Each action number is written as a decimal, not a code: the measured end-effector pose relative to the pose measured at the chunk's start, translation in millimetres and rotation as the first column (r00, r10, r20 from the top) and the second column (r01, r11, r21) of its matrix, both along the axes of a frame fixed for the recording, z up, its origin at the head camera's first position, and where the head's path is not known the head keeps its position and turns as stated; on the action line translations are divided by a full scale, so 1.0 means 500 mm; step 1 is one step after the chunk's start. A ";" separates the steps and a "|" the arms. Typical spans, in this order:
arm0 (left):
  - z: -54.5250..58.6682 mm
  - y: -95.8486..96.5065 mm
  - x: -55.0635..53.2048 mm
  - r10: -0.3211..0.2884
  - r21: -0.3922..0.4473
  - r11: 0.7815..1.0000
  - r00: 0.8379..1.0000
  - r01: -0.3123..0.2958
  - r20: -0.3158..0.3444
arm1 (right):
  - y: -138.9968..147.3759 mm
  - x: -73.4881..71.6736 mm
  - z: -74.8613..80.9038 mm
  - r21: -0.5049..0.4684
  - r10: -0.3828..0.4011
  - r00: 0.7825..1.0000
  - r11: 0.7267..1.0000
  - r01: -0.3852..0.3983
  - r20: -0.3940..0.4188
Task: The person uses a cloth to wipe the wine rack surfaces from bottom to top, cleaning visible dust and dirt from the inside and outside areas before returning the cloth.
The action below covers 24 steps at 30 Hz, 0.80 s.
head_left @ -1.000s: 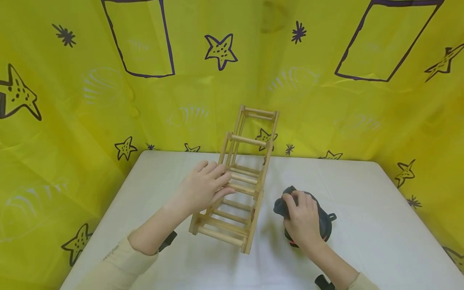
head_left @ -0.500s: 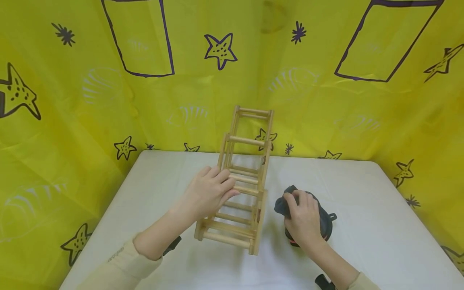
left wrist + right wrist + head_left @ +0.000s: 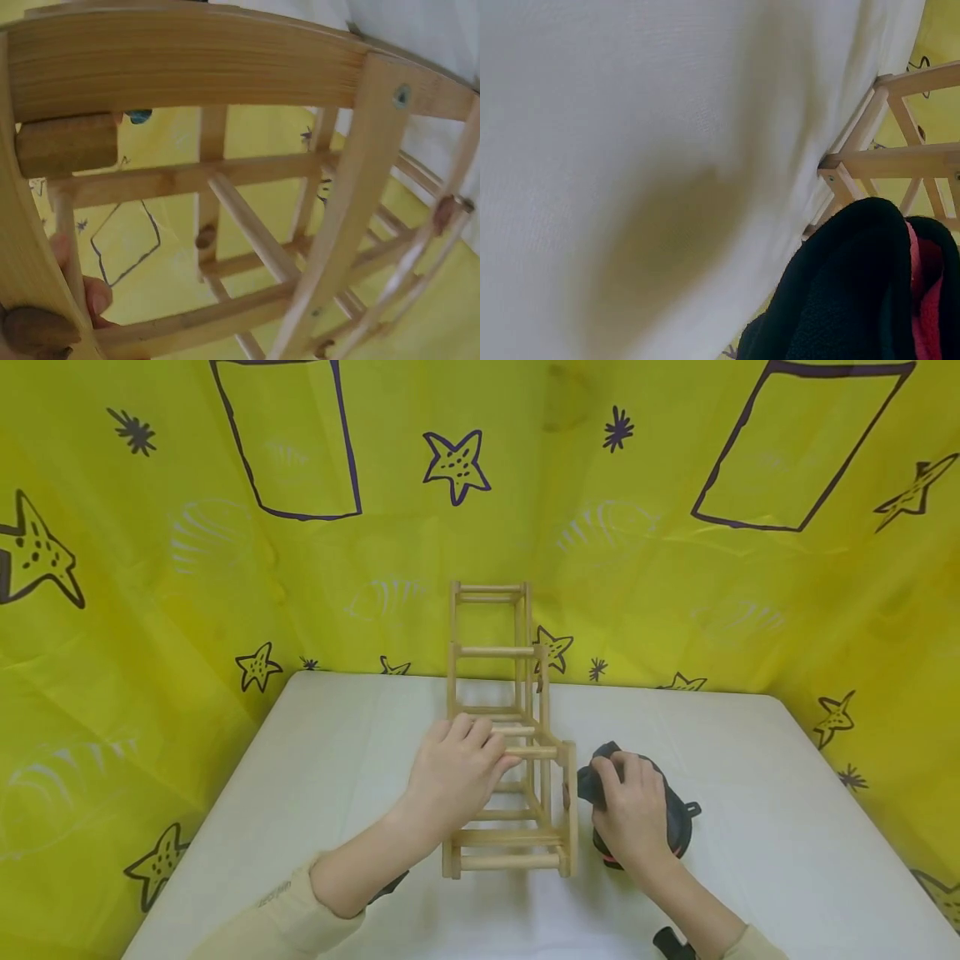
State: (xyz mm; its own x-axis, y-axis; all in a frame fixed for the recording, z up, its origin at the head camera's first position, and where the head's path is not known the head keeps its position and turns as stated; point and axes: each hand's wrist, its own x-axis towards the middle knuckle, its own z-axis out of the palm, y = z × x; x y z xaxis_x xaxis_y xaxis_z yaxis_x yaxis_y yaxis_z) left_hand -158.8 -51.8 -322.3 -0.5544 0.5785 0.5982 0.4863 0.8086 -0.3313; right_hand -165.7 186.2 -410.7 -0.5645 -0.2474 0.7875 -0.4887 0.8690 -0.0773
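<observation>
A light wooden tiered rack [image 3: 510, 862] with round rungs stands near the middle of the white table. My left hand [image 3: 453, 772] grips its left side near a middle rung; in the left wrist view, fingertips [image 3: 97, 298] curl around a slim bar. To the right of the rack, my right hand [image 3: 632, 814] pinches the top of a dark fabric item [image 3: 679, 822] with a small loop at its right end. Up close in the right wrist view, that dark item [image 3: 832, 292] shows a pink lining. Its exact kind cannot be told, as the hand covers much of it.
Behind the white table [image 3: 757, 777] hangs a yellow curtain [image 3: 517, 460] with drawn starfish and shells. Small black pieces [image 3: 672, 943] show by both forearms. The rack's right side stands close to the dark item.
The rack has turned: its near end swung right toward the dark item and its far top swung left. My left hand moved right with it. The right hand barely shifted.
</observation>
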 end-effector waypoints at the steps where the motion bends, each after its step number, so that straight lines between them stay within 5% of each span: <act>1: 0.000 0.005 0.001 0.020 0.004 1.000 1.000 -0.020 -0.009 | 0.001 0.000 0.000 -0.001 -0.003 1.000 1.000 0.003 -0.001; 7: -0.003 0.033 0.009 0.106 0.027 0.994 0.994 -0.105 -0.030 | 0.008 -0.002 0.001 -0.015 -0.014 1.000 1.000 0.014 -0.012; 13: -0.001 0.041 0.013 0.111 0.076 0.991 0.994 -0.111 0.003 | 0.010 -0.004 0.005 -0.020 -0.025 1.000 1.000 0.025 -0.004; 16: 0.011 0.034 0.017 0.090 0.084 0.991 0.988 -0.101 0.123 | 0.009 -0.003 0.006 -0.021 -0.032 0.999 0.999 0.032 0.000; 20: 0.042 0.010 0.009 0.032 0.121 0.989 0.923 -0.085 0.384 | 0.008 -0.003 0.006 -0.019 -0.036 0.999 0.999 0.036 0.006; 22: 0.056 -0.009 -0.011 -0.006 0.149 0.987 0.897 -0.067 0.442 | 0.009 -0.004 0.006 -0.018 -0.039 0.999 0.999 0.039 0.010; 24: 0.062 -0.033 -0.045 -0.075 0.204 0.979 0.909 -0.011 0.410 | 0.010 -0.005 0.006 -0.017 -0.042 0.999 0.999 0.042 0.014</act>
